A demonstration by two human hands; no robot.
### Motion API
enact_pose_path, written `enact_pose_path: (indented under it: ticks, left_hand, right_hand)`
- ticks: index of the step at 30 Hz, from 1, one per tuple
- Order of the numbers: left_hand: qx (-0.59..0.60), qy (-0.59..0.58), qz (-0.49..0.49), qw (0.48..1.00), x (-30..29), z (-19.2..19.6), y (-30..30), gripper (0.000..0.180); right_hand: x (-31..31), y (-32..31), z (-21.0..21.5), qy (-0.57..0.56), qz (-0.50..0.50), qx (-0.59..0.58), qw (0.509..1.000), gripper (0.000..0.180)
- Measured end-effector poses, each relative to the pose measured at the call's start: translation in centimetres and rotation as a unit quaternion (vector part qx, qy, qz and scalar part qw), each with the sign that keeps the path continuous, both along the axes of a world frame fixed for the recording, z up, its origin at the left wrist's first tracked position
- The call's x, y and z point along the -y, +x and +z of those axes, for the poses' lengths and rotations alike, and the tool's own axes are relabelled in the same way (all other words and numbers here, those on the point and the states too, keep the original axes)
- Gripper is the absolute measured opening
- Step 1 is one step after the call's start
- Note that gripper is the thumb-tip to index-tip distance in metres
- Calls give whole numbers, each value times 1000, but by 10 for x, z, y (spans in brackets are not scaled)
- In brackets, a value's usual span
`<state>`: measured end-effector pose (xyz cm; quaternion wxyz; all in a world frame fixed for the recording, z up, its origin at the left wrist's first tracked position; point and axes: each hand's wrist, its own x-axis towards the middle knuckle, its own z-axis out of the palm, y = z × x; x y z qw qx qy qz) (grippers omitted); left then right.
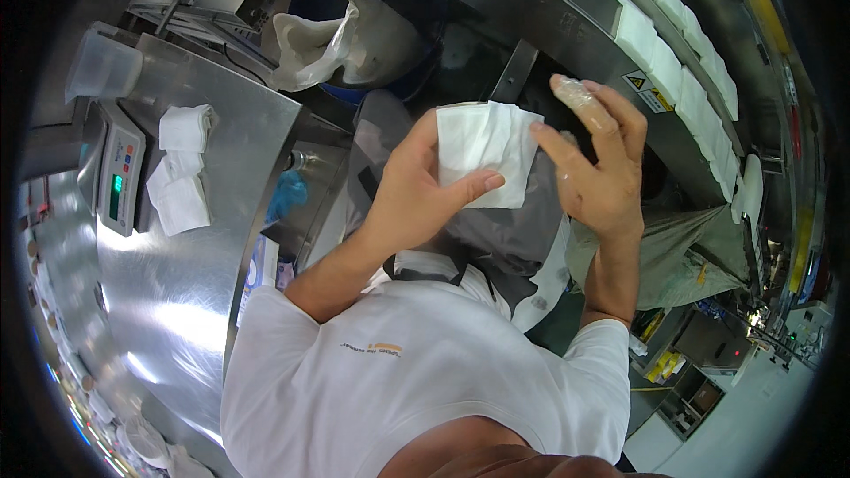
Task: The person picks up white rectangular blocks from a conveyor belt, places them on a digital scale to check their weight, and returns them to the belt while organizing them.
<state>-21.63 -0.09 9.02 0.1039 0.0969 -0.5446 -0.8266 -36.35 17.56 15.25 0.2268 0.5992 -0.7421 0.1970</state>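
Observation:
A folded stack of white tissue-like sheets [482, 146] is in my left hand [416, 186], thumb across its front and the other fingers behind it. Loose creases run down the face of the stack. On its right side, my right hand [606, 159] is open with the fingers spread. Its index fingertip is at the stack's upper right edge; whether it touches cannot be made out. Clear wrapping, like tape, covers part of some fingers of that hand.
To the left, a steel table [177, 274] carries a digital scale [119, 168], folded white sheets [181, 190] and a translucent plastic tub [104, 64]. A lined blue bin [381, 35] stands ahead. Along the right, a steel machine holds a row of white stacks [677, 80].

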Motion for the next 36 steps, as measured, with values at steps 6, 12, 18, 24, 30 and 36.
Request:
enact_pose_path:
  ticks: [6,12,18,24,30,36]
  left_hand:
    - [-8,2,-18,1000,5,-4,1,65]
    - [15,128,-51,990,12,4,4,40]
    - [9,142,-54,988,15,-4,3,37]
    - [23,151,-57,987,19,-12,2,38]
    - [32,142,-46,988,24,-7,5,41]
    - [6,176,-55,983,23,-11,0,49]
  right_hand:
    - [5,5,1,12,57,26,998,41]
    - [0,-6,-6,37,45,16,998,43]
    - [-8,6,-7,62,93,18,994,44]
    - [-5,18,-14,48,121,9,991,39]
    - [-5,12,-3,-13,159,76,984,29]
    - [-18,31,12,-159,211,503,823,24]
